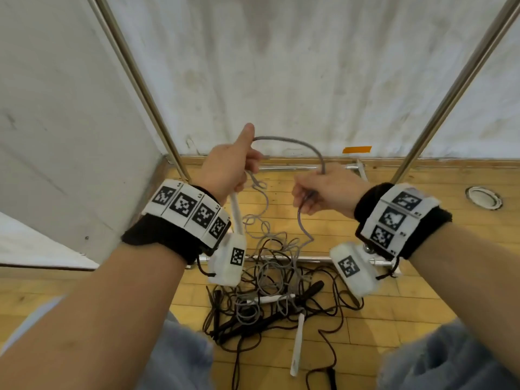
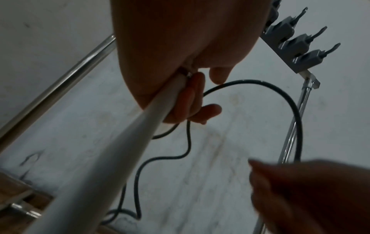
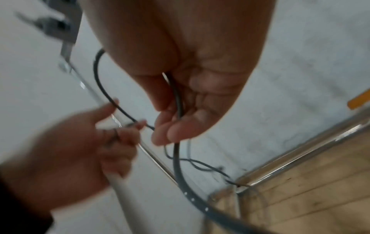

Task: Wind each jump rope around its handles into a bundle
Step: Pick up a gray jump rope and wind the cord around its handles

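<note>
grey jump rope arcs between both raised hands. left hand clenches the white handle, thumb up; right hand pinches the cord in curled fingers. its slack trails into the tangled pile of black and grey ropes on the wooden floor. likely risk: winding drags snagged loops and other ropes up, knotting the bundle.

Smooth matt plastic handle, dull grey cord — shiny metal poles, worn wooden floor.
</note>
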